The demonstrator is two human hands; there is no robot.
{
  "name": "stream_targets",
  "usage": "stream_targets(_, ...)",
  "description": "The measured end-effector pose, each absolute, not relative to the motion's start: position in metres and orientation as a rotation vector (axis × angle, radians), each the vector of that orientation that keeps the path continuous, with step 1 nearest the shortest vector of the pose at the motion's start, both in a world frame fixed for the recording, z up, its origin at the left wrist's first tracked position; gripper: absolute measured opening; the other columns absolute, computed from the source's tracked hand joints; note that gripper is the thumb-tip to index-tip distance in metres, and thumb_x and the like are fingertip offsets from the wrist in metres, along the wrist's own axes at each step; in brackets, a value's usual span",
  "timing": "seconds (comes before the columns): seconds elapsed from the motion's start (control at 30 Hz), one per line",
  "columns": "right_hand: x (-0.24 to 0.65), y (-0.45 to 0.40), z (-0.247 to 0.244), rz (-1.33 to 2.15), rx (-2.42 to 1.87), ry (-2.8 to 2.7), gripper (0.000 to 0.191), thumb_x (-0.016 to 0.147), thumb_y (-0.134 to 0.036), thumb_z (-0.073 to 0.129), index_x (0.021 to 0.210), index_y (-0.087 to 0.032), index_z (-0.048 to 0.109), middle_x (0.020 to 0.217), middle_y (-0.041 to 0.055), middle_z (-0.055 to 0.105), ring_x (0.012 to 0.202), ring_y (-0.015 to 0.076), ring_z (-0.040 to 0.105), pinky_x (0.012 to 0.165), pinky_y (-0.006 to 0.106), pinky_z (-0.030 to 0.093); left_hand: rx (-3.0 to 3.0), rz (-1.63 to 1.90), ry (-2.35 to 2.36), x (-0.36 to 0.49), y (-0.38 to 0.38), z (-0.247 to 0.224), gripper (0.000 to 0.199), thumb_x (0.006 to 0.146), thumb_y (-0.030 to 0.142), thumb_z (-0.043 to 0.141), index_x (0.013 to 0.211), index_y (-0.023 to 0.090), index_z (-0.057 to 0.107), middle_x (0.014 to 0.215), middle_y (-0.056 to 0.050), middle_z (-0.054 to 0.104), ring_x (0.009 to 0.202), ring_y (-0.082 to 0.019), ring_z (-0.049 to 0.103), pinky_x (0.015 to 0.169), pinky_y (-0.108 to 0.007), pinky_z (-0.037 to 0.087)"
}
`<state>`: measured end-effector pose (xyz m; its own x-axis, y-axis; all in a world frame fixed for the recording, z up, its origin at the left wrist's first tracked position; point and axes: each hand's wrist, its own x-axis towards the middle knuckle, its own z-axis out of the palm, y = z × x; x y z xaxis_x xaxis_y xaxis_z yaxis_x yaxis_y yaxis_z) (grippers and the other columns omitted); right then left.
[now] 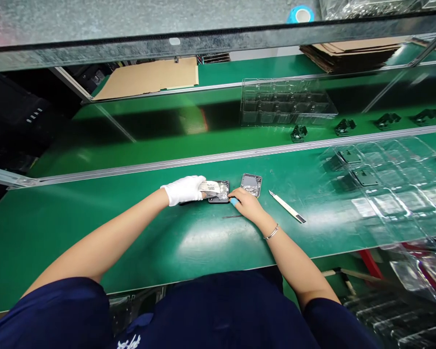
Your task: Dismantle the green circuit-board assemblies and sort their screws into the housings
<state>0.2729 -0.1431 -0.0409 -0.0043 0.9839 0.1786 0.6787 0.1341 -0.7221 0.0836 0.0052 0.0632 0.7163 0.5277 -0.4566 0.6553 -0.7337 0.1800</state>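
Note:
My left hand (184, 190), in a white glove, is closed on a flat silver piece with a printed label (211, 186). That piece lies over a dark rectangular device casing (220, 198) on the green bench. My right hand (247, 205) is bare, with blue tape round one finger. Its fingertips are pinched at the casing's right edge; what they hold is too small to make out. Just behind the right hand lies a second open casing half (251, 184). A thin dark rod (232, 216) rests in front of the casing, and a white-handled craft knife (288, 207) lies to the right.
Clear plastic trays (396, 194) spread over the right side of the bench, with dark square parts (364, 177) in some pockets. Another clear tray (287, 104) stands behind the metal rail, near several small black parts (345, 127). Cardboard sheets (148, 77) lie farther back, below a metal shelf (218, 41).

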Motion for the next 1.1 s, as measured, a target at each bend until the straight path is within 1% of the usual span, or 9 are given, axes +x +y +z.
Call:
stream_targets(0.13, 0.274, -0.143, -0.039, 0.604, -1.642, -1.759, 0.028, 0.086, -0.009, 0.05, 0.107, -0.017, 0.065, 0.11, 0.0083, 0.065, 0.103, 0.0194, 0.06, 0.09, 0.032, 0.048, 2.694, -0.71, 0.91, 0.096, 0.009, 0.07, 0.04, 0.076, 0.044, 0.052, 0.107, 0.019, 0.057, 0.095, -0.009, 0.066, 0.079, -0.026, 0.064, 0.06, -0.031, 0.045)
stream_targets(0.27, 0.274, -0.143, -0.037, 0.605, -1.654, -1.778, 0.03, 0.084, -0.007, 0.05, 0.108, -0.017, 0.065, 0.111, 0.008, 0.065, 0.104, 0.0195, 0.06, 0.089, 0.031, 0.047, 2.751, -0.823, 0.887, 0.104, 0.013, 0.075, 0.041, 0.074, 0.043, 0.054, 0.106, 0.018, 0.058, 0.091, -0.01, 0.066, 0.074, -0.025, 0.063, 0.057, -0.03, 0.043)
stream_targets(0.47, 0.274, -0.143, -0.034, 0.623, -1.676, -1.795, 0.03, 0.084, -0.008, 0.049, 0.108, -0.018, 0.065, 0.111, 0.0076, 0.064, 0.103, 0.0199, 0.06, 0.087, 0.032, 0.047, 2.81, -0.912, 0.89, 0.113, 0.012, 0.086, 0.041, 0.071, 0.04, 0.056, 0.105, 0.017, 0.06, 0.082, -0.009, 0.066, 0.065, -0.023, 0.061, 0.055, -0.03, 0.041)
stream_targets(0.63, 0.273, -0.145, -0.032, 0.646, -1.696, -1.797, 0.031, 0.085, -0.008, 0.049, 0.109, -0.018, 0.065, 0.112, 0.0079, 0.064, 0.104, 0.0201, 0.06, 0.087, 0.032, 0.047, 2.804, -0.919, 0.917, 0.113, 0.013, 0.088, 0.044, 0.071, 0.043, 0.057, 0.106, 0.018, 0.06, 0.081, -0.008, 0.065, 0.063, -0.022, 0.059, 0.056, -0.03, 0.04)
stream_targets(0.8, 0.273, -0.143, -0.029, 0.613, -1.713, -1.804, 0.031, 0.087, -0.007, 0.048, 0.112, -0.017, 0.064, 0.114, 0.0077, 0.064, 0.106, 0.0196, 0.059, 0.089, 0.031, 0.047, 2.666, -0.764, 0.914, 0.099, 0.019, 0.091, 0.041, 0.074, 0.041, 0.058, 0.106, 0.016, 0.058, 0.08, -0.005, 0.063, 0.062, -0.018, 0.055, 0.055, -0.027, 0.036)
stream_targets(0.9, 0.271, -0.134, -0.021, 0.545, -1.765, -1.869, 0.033, 0.089, -0.008, 0.046, 0.116, -0.017, 0.062, 0.118, 0.0078, 0.062, 0.111, 0.02, 0.057, 0.091, 0.031, 0.047, 2.594, -0.641, 0.86, 0.084, 0.023, 0.093, 0.038, 0.079, 0.037, 0.056, 0.109, 0.014, 0.057, 0.088, -0.004, 0.065, 0.069, -0.016, 0.056, 0.059, -0.023, 0.038)
stream_targets(0.97, 0.269, -0.123, -0.014, 0.495, -1.834, -1.982, 0.037, 0.087, -0.005, 0.045, 0.118, -0.018, 0.062, 0.121, 0.0083, 0.061, 0.112, 0.0212, 0.056, 0.089, 0.031, 0.048, 2.563, -0.577, 0.825, 0.075, 0.026, 0.092, 0.037, 0.081, 0.034, 0.056, 0.113, 0.014, 0.056, 0.096, -0.003, 0.066, 0.077, -0.014, 0.057, 0.064, -0.021, 0.04)
stream_targets(1.03, 0.265, -0.111, -0.006, 0.455, -1.894, -2.08, 0.039, 0.085, -0.003, 0.045, 0.115, -0.018, 0.064, 0.12, 0.0098, 0.061, 0.11, 0.0232, 0.055, 0.084, 0.031, 0.049, 2.535, -0.498, 0.814, 0.067, 0.029, 0.091, 0.037, 0.083, 0.031, 0.057, 0.116, 0.014, 0.056, 0.1, -0.001, 0.067, 0.082, -0.013, 0.057, 0.068, -0.019, 0.042)
stream_targets(1.1, 0.262, -0.101, -0.002, 0.435, -1.922, -2.131, 0.037, 0.083, -0.001, 0.046, 0.109, -0.018, 0.067, 0.116, 0.0112, 0.062, 0.107, 0.0241, 0.055, 0.081, 0.031, 0.049, 2.534, -0.381, 0.861, 0.061, 0.031, 0.09, 0.036, 0.082, 0.03, 0.06, 0.115, 0.016, 0.059, 0.099, 0.002, 0.068, 0.082, -0.012, 0.058, 0.069, -0.017, 0.042)
